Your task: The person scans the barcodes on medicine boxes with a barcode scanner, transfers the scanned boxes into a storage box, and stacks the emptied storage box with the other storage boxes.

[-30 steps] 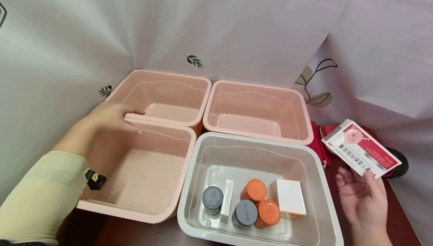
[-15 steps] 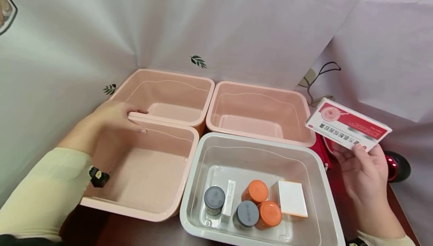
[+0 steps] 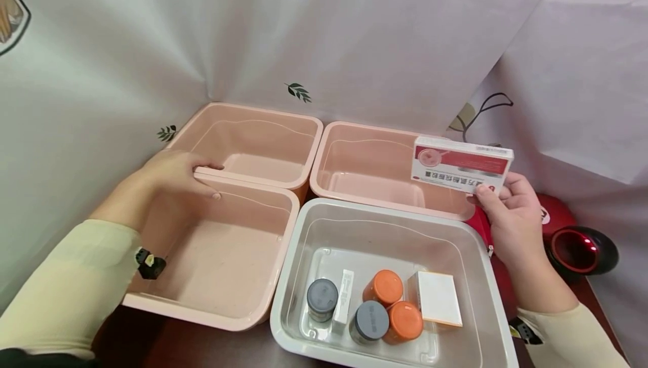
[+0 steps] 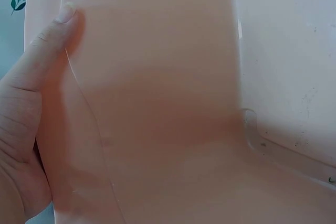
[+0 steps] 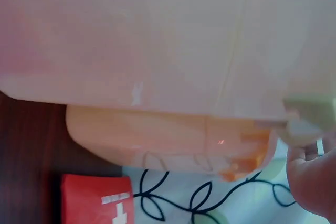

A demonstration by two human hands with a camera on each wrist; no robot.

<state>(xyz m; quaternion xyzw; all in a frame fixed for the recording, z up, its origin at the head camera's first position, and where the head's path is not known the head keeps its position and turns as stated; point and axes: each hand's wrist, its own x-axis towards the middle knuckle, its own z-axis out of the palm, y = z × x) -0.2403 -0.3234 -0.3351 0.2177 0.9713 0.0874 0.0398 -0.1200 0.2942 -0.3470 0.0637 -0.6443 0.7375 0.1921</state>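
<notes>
My left hand (image 3: 174, 174) grips the back rim of the near-left pink bin (image 3: 217, 266), thumb on its inner wall. In the left wrist view that thumb (image 4: 50, 45) lies along the bin's upper edge. My right hand (image 3: 513, 216) pinches a red and white medicine box (image 3: 460, 165) by one end. The box hangs in the air over the right side of the far-right pink bin (image 3: 390, 205). The right wrist view catches only part of the right hand (image 5: 315, 182); the box is not clearly visible there.
A grey-white bin (image 3: 390, 233) holds grey-capped jars (image 3: 369, 322), orange-capped bottles (image 3: 405, 322), a slim white box (image 3: 343, 300) and a larger white box (image 3: 437, 297). Another pink bin (image 3: 253, 115) stands far left. A black cup-like object (image 3: 582, 250) and red pouch (image 5: 97, 198) lie right.
My right hand has carried the medicine box up and leftward, from beside the bins to over the far-right pink bin. My left hand keeps its grip on the rim.
</notes>
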